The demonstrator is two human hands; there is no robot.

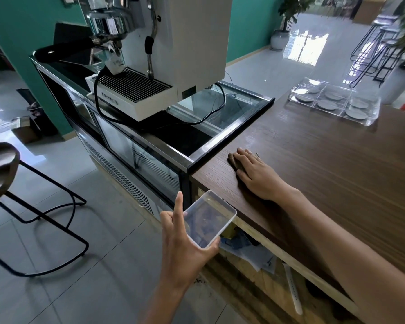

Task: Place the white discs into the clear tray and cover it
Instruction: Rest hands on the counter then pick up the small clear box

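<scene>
Your left hand (180, 239) gripped the clear lid (209, 222) by its near edge, off the counter (313, 171); your right hand (255, 171) lay flat, holding nothing. The tray (334, 101), far right, held six discs (325, 105). The lid looked light, stiff and slippery, so edges suited best.

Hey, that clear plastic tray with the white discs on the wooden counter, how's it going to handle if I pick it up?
The clear plastic compartment tray looks thin-walled, so probably light and a bit flexible; lifting by one corner may twist it. Its glossy surface could be slippery. The white discs lie loose and flat in separate compartments, so they would likely slide if it tilts.
</scene>
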